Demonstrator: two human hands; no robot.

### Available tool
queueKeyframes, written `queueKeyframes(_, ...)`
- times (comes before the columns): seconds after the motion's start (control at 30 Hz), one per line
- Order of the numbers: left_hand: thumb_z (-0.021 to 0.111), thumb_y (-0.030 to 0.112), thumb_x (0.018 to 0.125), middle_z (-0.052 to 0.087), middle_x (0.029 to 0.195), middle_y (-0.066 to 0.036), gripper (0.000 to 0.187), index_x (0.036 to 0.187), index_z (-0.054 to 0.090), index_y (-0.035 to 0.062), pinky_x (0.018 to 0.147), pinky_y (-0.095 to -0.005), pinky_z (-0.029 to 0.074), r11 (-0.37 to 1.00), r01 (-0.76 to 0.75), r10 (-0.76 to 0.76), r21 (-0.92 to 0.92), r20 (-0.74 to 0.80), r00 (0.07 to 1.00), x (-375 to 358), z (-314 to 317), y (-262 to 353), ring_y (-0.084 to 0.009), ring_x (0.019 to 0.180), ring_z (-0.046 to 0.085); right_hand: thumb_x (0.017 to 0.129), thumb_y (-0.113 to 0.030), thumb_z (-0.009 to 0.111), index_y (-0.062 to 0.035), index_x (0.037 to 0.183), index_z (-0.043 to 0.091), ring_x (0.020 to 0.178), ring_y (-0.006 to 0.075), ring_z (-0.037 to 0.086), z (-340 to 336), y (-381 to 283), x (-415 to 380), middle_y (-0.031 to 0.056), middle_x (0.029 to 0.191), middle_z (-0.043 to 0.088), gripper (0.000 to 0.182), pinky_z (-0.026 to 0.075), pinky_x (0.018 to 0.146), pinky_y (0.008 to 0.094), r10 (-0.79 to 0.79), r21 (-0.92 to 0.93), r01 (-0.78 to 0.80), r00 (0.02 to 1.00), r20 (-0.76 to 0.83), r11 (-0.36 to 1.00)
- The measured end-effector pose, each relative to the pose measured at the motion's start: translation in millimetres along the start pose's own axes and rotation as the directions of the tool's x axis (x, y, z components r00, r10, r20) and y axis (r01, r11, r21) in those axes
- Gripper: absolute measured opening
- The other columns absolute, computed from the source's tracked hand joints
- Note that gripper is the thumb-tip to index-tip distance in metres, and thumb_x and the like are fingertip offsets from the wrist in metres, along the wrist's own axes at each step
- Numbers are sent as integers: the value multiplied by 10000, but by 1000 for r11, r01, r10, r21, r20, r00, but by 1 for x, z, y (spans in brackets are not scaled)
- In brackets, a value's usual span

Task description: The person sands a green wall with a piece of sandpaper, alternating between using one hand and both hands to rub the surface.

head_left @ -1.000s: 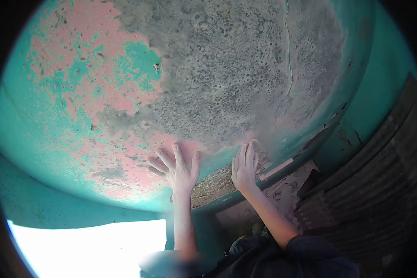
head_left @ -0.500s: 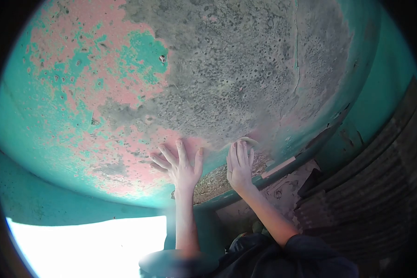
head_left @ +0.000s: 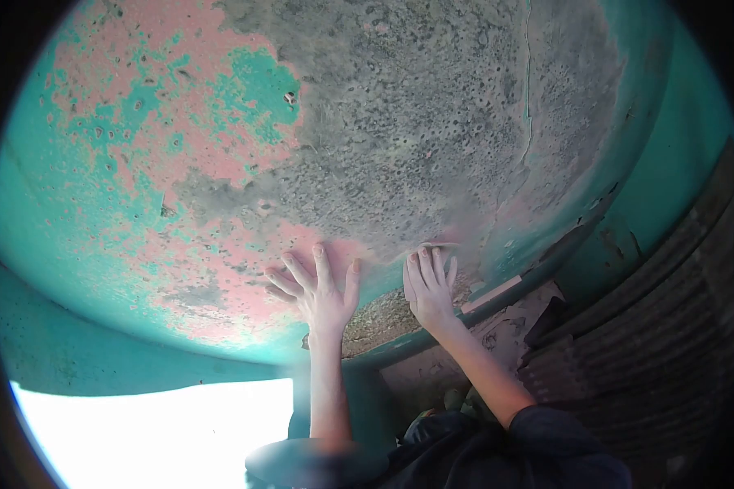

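My left hand (head_left: 324,295) lies against the worn wall (head_left: 432,122) with its fingers spread, holding nothing. Pale dust coats both hands. To the right, my right hand (head_left: 430,289) presses a thin, pale sheet that looks like sandpaper (head_left: 442,244) against the wall; only its edge shows beyond the fingertips. The fingers are mostly together and the thumb side is partly hidden. Around the hands the surface is a mix of pink, turquoise and pitted bare grey.
A long crack (head_left: 528,106) runs down the grey area. Below the hands, a rough patch of exposed plaster (head_left: 379,324) borders a ledge. Dark corrugated sheeting (head_left: 644,350) is at the lower right, and a bright opening (head_left: 155,432) at the lower left.
My right hand has shifted slightly right and turned a little, with the sheet's edge now flatter above the fingers. My left hand stays in place.
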State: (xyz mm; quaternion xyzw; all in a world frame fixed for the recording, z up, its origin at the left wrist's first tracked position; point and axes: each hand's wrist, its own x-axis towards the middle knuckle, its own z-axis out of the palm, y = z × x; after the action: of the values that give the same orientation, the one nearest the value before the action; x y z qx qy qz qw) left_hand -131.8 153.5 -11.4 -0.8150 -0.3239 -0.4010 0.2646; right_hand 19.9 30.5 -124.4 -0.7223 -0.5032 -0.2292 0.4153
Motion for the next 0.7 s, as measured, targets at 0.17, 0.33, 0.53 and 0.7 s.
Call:
queueKeyframes(0.17,613,589,941,-106,1687,-230,937,1650,143,196,1119,-748,-102,1000,6,-5,-26,4,1000,0,-1,1,-565,1488,-190,836,-118,671,-282,1474,532,1391,382,439,-22,43,10,105,1496,486,673,250,1090,753,-142,-47,145,988,62,988)
queueKeyframes(0.33,615,590,937,-56,1689,-240,904,1638,205,193,1121,-753,-84,999,9,-10,-36,-32,999,0,0,2,-585,1487,-150,898,-142,590,-370,1429,575,1377,325,453,-41,69,36,24,1475,517,578,284,1094,740,-363,-153,384,920,146,911)
queueKeyframes(0.53,611,606,926,10,1673,-287,849,1600,325,178,1104,-777,-73,995,84,-81,-46,63,995,-3,-3,6,-620,1478,-98,905,-159,575,-388,1443,555,1372,252,465,-79,77,65,-42,1497,507,585,297,1132,663,-433,-220,522,830,351,824)
queueKeyframes(0.7,626,601,910,218,1622,-272,731,1523,459,239,1045,-848,-7,960,230,-211,-157,126,969,-6,-4,18,-678,1440,11,908,-170,574,-386,1463,528,1351,218,491,-91,59,100,-81,1514,496,598,292,1144,632,-533,-181,617,766,360,765)
